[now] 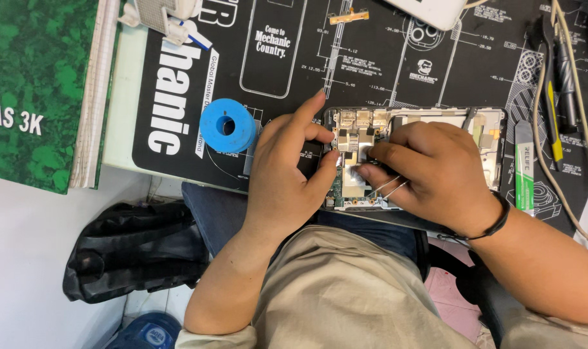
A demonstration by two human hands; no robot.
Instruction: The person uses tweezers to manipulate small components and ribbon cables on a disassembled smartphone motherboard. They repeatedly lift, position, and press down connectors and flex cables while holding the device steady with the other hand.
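Note:
An opened phone frame [436,119] with exposed inner parts lies on a black work mat [371,58] at the near edge of the bench. My left hand [284,174] holds the frame's left end, with the thumb on the inside and the index finger stretched along the edge. My right hand [429,171] rests over the middle of the frame, its fingertips pinching a small part near the circuit board [337,187]. Thin white wires [387,187] run under the right fingers.
A blue tape roll [228,125] stands left of the phone. A green book [32,84] lies far left. A green-labelled tube [525,168], tweezers and cables [558,84] sit at the right. A small gold flex part [349,15] lies at the back. A black bag [135,249] is on the floor.

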